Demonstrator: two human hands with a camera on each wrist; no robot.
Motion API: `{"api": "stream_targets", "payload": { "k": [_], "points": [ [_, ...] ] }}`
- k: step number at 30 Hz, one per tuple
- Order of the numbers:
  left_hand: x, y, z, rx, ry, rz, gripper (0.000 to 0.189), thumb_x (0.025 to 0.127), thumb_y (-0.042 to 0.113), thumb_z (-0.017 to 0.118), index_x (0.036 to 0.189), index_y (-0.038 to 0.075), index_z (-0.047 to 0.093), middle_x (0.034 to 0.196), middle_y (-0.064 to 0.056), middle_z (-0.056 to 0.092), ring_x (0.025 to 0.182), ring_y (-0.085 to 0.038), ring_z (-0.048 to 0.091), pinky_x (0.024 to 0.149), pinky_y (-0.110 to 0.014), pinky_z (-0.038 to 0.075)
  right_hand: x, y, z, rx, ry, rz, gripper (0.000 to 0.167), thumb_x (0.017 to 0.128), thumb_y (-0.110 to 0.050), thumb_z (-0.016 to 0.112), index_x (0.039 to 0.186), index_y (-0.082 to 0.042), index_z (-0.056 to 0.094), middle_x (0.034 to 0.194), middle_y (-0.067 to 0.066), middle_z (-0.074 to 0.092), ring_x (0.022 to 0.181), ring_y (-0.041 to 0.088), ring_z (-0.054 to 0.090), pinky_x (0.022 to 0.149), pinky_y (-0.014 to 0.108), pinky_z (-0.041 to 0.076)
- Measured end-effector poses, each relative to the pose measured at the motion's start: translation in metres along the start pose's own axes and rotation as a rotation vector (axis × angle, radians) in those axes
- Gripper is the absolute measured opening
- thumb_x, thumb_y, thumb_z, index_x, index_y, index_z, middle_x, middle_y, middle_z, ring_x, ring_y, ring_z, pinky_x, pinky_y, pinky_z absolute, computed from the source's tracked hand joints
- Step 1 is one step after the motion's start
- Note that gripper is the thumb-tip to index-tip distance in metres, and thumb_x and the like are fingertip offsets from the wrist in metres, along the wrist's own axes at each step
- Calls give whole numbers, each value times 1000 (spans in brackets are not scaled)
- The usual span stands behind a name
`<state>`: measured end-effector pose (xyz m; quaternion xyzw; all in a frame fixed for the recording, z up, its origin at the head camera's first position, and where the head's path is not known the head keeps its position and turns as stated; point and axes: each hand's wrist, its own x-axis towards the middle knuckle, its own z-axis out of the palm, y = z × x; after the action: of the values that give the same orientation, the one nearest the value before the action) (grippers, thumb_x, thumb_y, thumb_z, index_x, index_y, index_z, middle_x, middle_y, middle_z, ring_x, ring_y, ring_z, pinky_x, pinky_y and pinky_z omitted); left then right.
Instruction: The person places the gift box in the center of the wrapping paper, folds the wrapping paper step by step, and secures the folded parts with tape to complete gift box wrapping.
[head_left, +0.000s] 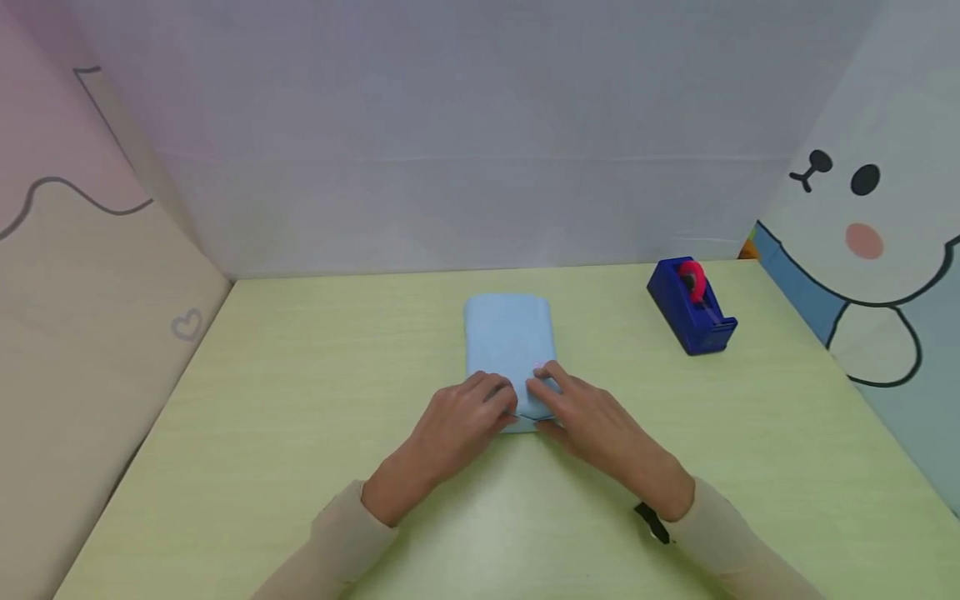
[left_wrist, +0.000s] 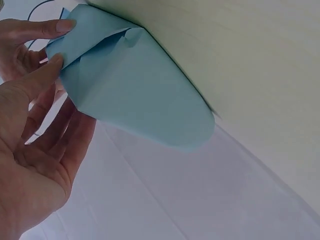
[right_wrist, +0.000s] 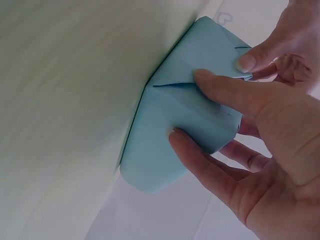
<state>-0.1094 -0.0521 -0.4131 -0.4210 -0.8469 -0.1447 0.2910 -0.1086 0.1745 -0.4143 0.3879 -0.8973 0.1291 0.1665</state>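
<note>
A light blue paper-wrapped package (head_left: pixel 510 333), rectangular with rounded far corners, lies flat on the table. Its near end carries a folded paper flap (right_wrist: pixel 192 62), creased into a slanting edge. My left hand (head_left: pixel 461 421) holds the near left corner, with its thumb on the flap and fingers bent over the top. At the near right corner, my right hand (head_left: pixel 596 421) grips the paper, its thumb (right_wrist: pixel 225 90) pressing along the flap's edge and its index finger lying on the blue surface. The two thumbs are close together at the fold.
A dark blue tape dispenser (head_left: pixel 690 308) with a red core stands at the back right of the pale table (head_left: pixel 337 350). Fabric walls enclose the back and both sides, the right one (head_left: pixel 862 250) printed with a cartoon face. A black strap (head_left: pixel 651 522) shows by the right cuff.
</note>
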Motion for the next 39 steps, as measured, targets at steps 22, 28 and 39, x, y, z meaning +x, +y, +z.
{"api": "stream_targets", "payload": {
  "k": [22,28,39],
  "points": [
    [-11,-14,0,83,-157,-19,58,75,16,94,124,8,63,121,-14,66,109,-28,66,91,-35,58,1,-7,5,-97,-8,44,58,73,-10,94,115,-6,55,119,13,55,78,25,64,51,31,53],
    [-12,-15,0,92,-194,-20,62,74,15,94,127,9,62,122,-14,65,110,-29,65,93,-37,57,1,-7,7,-106,-8,47,56,74,-8,93,115,-6,55,119,13,55,77,25,63,52,31,53],
    [-11,-16,0,44,-127,-32,53,78,25,93,121,11,65,117,-11,68,106,-24,67,80,-32,60,2,-7,7,-67,23,47,54,78,-23,93,114,-6,57,115,12,56,68,20,57,50,27,50]
  ]
}}
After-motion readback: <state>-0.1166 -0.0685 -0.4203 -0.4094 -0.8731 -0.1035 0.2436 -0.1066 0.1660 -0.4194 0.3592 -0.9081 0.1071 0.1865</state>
